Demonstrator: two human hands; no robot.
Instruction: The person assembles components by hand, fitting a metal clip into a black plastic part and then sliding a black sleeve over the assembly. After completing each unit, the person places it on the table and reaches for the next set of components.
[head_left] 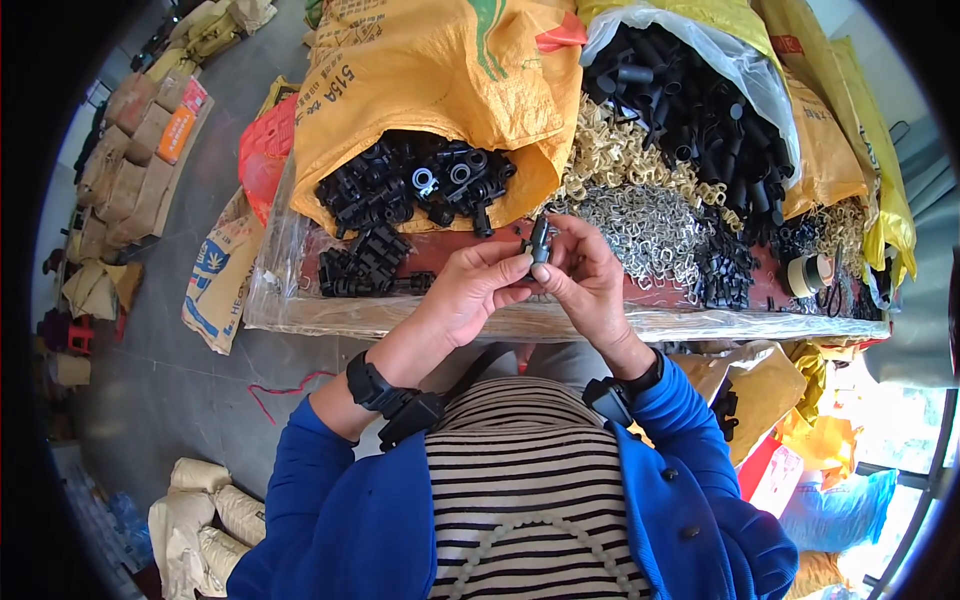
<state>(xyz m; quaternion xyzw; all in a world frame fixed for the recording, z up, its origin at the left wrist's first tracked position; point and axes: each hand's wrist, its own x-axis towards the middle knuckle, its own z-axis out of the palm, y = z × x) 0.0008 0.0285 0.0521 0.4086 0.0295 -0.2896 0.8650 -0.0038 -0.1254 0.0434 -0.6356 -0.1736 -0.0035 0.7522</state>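
Over the front part of the work table, a small dark plastic fitting stands upright between my hands. My left hand pinches its lower end with thumb and fingers. My right hand grips it from the other side, thumb near the base and fingers behind. Part of the fitting is hidden by my fingers. Close by on the left lies a small pile of black plastic fittings. Behind them more black fittings fill the mouth of an orange woven sack.
Right of my hands are heaps of silver metal clips, brass-coloured clips and black tubes. A tape roll sits near the right edge. The table's wrapped front edge runs before me. Filled sacks lie on the floor.
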